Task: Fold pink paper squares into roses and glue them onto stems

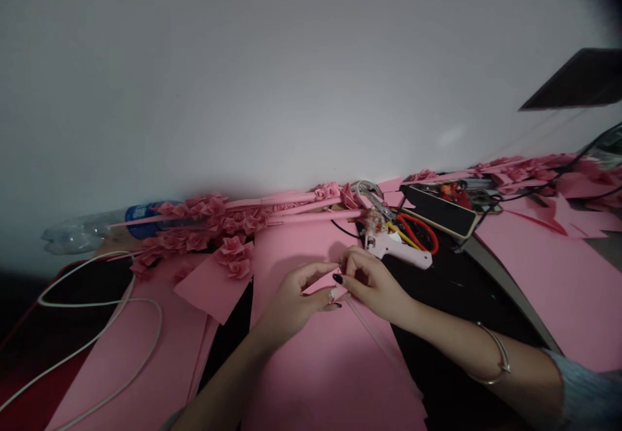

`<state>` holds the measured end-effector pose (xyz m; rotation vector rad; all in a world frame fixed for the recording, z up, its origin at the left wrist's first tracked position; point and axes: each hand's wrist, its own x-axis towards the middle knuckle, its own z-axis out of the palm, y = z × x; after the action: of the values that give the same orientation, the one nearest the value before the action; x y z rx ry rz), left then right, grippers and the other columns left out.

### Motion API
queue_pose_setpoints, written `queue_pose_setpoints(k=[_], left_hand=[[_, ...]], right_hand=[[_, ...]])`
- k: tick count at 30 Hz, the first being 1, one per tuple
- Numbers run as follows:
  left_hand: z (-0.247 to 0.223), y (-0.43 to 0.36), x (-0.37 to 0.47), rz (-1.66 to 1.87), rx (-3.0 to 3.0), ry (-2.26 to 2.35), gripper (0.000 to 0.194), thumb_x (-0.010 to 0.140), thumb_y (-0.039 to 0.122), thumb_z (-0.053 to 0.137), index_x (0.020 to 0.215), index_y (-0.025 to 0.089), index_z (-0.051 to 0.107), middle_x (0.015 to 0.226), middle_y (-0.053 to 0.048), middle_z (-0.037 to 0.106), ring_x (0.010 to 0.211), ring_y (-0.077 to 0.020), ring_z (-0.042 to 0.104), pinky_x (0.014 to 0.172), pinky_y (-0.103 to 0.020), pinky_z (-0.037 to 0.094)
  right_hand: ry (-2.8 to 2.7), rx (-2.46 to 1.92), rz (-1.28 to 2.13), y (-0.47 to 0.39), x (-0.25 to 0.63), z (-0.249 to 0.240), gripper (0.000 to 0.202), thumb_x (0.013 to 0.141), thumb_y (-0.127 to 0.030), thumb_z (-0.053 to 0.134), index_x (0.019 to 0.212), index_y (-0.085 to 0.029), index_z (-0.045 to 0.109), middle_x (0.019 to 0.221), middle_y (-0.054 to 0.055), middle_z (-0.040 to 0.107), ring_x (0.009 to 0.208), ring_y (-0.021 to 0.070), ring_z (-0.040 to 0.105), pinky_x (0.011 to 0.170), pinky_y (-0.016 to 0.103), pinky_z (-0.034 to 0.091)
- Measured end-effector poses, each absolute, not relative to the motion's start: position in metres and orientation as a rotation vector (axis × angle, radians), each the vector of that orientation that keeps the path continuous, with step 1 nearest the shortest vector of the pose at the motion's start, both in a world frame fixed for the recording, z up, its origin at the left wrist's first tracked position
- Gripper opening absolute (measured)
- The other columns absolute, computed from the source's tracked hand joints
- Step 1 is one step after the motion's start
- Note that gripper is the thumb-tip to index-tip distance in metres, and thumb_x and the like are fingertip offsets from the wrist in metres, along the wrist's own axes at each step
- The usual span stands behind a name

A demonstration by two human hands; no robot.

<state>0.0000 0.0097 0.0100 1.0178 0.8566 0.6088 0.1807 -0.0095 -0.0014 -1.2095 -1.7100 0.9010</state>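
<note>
A small piece of pink paper [321, 282], folded at an edge, is pinched between my two hands. My left hand [299, 298] grips its left and lower part with thumb and fingers. On the other side, my right hand [367, 280] presses the paper's right end with a dark-nailed thumb, fingers curled behind. Both hands are over a stack of large pink sheets [330, 372]. Just beyond my right hand lies a light pink glue gun [401, 251], beside scissors with red-orange handles [424, 231].
Folded pink paper flowers [236, 256] and rolled paper stems lie along the wall. A plastic bottle [82, 231] lies at the left near a looping white cable [158, 327]. A dark phone-like slab [440, 212] rests at the right, with more pink sheets [558, 282] beyond.
</note>
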Motion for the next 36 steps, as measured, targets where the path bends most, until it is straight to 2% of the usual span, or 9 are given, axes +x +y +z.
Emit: queue_pose_setpoints(k=[5, 9, 12, 16, 19, 22, 26, 31, 36], left_hand=[[0.0042, 0.0096, -0.0007, 0.63, 1.001, 0.848, 0.039, 0.069, 0.023, 0.075, 0.107, 0.02, 0.068, 0.123, -0.009, 0.062, 0.115, -0.0305, 0.056, 0.077, -0.037, 0.058], [0.0051, 0.0097, -0.001, 0.614, 0.969, 0.838, 0.04, 0.069, 0.021, 0.075, 0.108, 0.02, 0.067, 0.124, -0.009, 0.062, 0.114, -0.0304, 0.057, 0.076, -0.035, 0.059], [0.0084, 0.0093, -0.0006, 0.624, 0.953, 0.842, 0.041, 0.068, 0.02, 0.076, 0.108, 0.02, 0.066, 0.125, -0.009, 0.06, 0.119, -0.0311, 0.054, 0.074, -0.033, 0.059], [0.01, 0.0089, -0.0008, 0.637, 0.937, 0.86, 0.04, 0.068, 0.02, 0.076, 0.107, 0.019, 0.065, 0.128, -0.009, 0.058, 0.124, -0.0322, 0.049, 0.075, -0.033, 0.06], [0.0092, 0.0088, -0.0014, 0.628, 0.943, 0.858, 0.04, 0.07, 0.02, 0.075, 0.109, 0.02, 0.065, 0.128, -0.009, 0.058, 0.119, -0.0307, 0.054, 0.076, -0.034, 0.06], [0.0089, 0.0085, -0.0011, 0.598, 0.933, 0.832, 0.041, 0.072, 0.02, 0.074, 0.112, 0.02, 0.064, 0.128, -0.009, 0.059, 0.101, -0.0253, 0.067, 0.079, -0.036, 0.059], [0.008, 0.0072, 0.0006, 0.61, 0.92, 0.824, 0.042, 0.07, 0.019, 0.074, 0.111, 0.017, 0.064, 0.128, -0.01, 0.058, 0.086, -0.021, 0.071, 0.079, -0.037, 0.059], [0.0039, 0.0057, 0.0028, 0.644, 0.981, 0.79, 0.04, 0.071, 0.016, 0.07, 0.11, 0.019, 0.065, 0.125, -0.008, 0.06, 0.11, -0.0272, 0.061, 0.077, -0.033, 0.06], [0.0022, 0.005, 0.0048, 0.657, 1.029, 0.789, 0.039, 0.072, 0.014, 0.067, 0.11, 0.019, 0.066, 0.118, -0.007, 0.063, 0.112, -0.0272, 0.058, 0.077, -0.033, 0.06]], right_hand=[[-1.722, -1.24, 0.868, -0.0097, 0.1796, -0.0003, 0.028, 0.084, -0.015, 0.058, 0.063, -0.021, 0.04, 0.069, -0.002, 0.047, 0.065, 0.0145, 0.046, 0.061, 0.027, 0.035], [-1.741, -1.298, 0.847, -0.0106, 0.1796, 0.0015, 0.021, 0.083, -0.015, 0.057, 0.068, -0.02, 0.043, 0.068, -0.002, 0.047, 0.061, 0.0135, 0.043, 0.058, 0.026, 0.033], [-1.769, -1.319, 0.899, -0.0111, 0.1798, 0.0029, 0.018, 0.086, -0.015, 0.052, 0.071, -0.021, 0.044, 0.067, -0.003, 0.046, 0.058, 0.0127, 0.041, 0.056, 0.025, 0.032], [-1.806, -1.273, 0.948, -0.0112, 0.1809, 0.0045, 0.025, 0.091, -0.022, 0.048, 0.067, -0.02, 0.041, 0.064, -0.003, 0.043, 0.06, 0.0133, 0.041, 0.057, 0.025, 0.031], [-1.709, -1.243, 1.015, -0.0112, 0.1827, 0.0039, 0.027, 0.096, -0.032, 0.043, 0.072, -0.02, 0.044, 0.065, -0.003, 0.043, 0.061, 0.0134, 0.04, 0.058, 0.025, 0.032], [-1.587, -1.201, 1.075, -0.0117, 0.1842, 0.0014, 0.024, 0.097, -0.036, 0.045, 0.079, -0.02, 0.047, 0.069, -0.003, 0.043, 0.06, 0.0129, 0.039, 0.058, 0.025, 0.033], [-1.555, -1.111, 1.048, -0.012, 0.1846, -0.001, 0.015, 0.093, -0.03, 0.051, 0.083, -0.02, 0.051, 0.08, 0.001, 0.049, 0.07, 0.0145, 0.046, 0.066, 0.027, 0.038], [-1.572, -1.122, 0.972, -0.0113, 0.1832, 0.0001, 0.003, 0.086, -0.018, 0.059, 0.083, -0.02, 0.059, 0.09, 0.005, 0.054, 0.086, 0.0194, 0.053, 0.078, 0.033, 0.041], [-1.556, -1.153, 0.966, -0.0108, 0.1815, 0.0013, 0.007, 0.08, -0.013, 0.063, 0.079, -0.02, 0.061, 0.089, 0.005, 0.056, 0.087, 0.02, 0.056, 0.078, 0.035, 0.042]])
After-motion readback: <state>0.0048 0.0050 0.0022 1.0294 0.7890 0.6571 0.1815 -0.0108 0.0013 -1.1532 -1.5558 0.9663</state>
